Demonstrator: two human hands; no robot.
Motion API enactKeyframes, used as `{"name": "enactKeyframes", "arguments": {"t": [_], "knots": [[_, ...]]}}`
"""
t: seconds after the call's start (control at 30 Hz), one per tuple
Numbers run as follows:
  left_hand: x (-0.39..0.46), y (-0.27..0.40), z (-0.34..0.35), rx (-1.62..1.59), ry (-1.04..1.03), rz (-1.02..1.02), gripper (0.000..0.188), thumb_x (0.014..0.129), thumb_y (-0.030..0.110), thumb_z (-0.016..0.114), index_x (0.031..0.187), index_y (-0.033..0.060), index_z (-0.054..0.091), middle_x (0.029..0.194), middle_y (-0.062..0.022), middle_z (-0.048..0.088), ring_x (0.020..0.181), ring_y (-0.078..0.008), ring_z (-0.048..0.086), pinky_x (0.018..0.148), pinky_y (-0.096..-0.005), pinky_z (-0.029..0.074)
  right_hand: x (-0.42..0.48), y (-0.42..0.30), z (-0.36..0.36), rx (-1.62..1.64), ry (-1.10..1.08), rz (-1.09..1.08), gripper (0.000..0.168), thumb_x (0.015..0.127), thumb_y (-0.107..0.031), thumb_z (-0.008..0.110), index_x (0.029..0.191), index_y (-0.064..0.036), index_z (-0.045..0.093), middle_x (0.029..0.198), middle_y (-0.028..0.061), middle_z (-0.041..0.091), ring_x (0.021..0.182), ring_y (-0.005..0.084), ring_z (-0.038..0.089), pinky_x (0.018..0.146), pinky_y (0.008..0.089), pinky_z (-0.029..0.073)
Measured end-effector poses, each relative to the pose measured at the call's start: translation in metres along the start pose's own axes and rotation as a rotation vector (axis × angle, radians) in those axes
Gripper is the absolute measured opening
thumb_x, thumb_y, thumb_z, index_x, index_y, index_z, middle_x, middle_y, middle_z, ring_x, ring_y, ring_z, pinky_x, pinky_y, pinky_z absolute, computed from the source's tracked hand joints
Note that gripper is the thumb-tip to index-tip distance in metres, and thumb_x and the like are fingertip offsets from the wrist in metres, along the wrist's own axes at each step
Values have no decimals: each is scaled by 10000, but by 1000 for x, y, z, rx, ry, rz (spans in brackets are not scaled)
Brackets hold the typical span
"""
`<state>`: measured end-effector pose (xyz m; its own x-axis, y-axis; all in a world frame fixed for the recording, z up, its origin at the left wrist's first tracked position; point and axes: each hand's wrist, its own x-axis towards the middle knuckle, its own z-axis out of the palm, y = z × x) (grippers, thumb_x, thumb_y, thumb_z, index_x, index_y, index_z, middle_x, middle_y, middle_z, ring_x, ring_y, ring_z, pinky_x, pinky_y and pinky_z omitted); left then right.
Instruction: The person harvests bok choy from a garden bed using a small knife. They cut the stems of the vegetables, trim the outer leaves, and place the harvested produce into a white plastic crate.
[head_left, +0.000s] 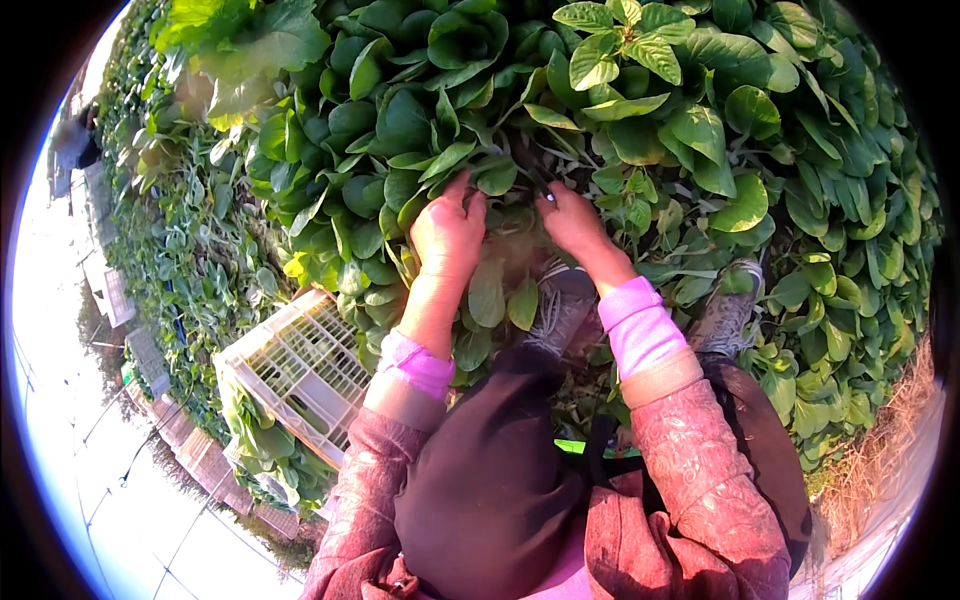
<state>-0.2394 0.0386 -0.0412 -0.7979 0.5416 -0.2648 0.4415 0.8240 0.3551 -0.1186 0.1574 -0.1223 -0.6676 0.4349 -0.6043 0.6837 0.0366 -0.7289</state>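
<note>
Leafy green plants (409, 124) with broad, spoon-shaped leaves grow densely in front of me. My left hand (450, 229) reaches in at their base, its fingertips against the lower leaves and partly hidden. Whether it grips a stalk cannot be told. Just right of it, my right hand (574, 217) is closed around a dark, narrow tool (534, 171) that looks like a knife. The tool points away from me among the stems, and its far end is lost in shadow. A small leaf (496, 177) lies between the two hands.
A white plastic crate (296, 375) stands tilted at my left, with greens in and beside it. My shoes (559, 307) are planted among low leaves. A lighter, toothed-leaf plant (626, 41) rises ahead. Dry straw (862, 457) edges the bed at right. Several crates (116, 296) line the far left.
</note>
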Motion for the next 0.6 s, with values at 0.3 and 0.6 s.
{"name": "enactKeyframes", "arguments": {"t": [0.3, 0.6], "knots": [[9, -10, 0, -344, -68, -231, 331, 863, 275, 619, 1147, 109, 660, 810, -128, 695, 659, -224, 673, 685, -335, 512, 3, -1, 8, 79, 223, -16, 269, 901, -263, 561, 1026, -24, 571, 873, 206, 656, 797, 362, 632, 721, 421, 488], [6, 15, -12, -683, -214, -239, 429, 924, 228, 587, 1296, 23, 523, 827, -121, 698, 611, -154, 662, 524, -240, 490, 19, -31, 4, 392, 47, 74, 311, 918, -300, 518, 1064, -26, 499, 827, 244, 624, 769, 436, 604, 683, 468, 472]]}}
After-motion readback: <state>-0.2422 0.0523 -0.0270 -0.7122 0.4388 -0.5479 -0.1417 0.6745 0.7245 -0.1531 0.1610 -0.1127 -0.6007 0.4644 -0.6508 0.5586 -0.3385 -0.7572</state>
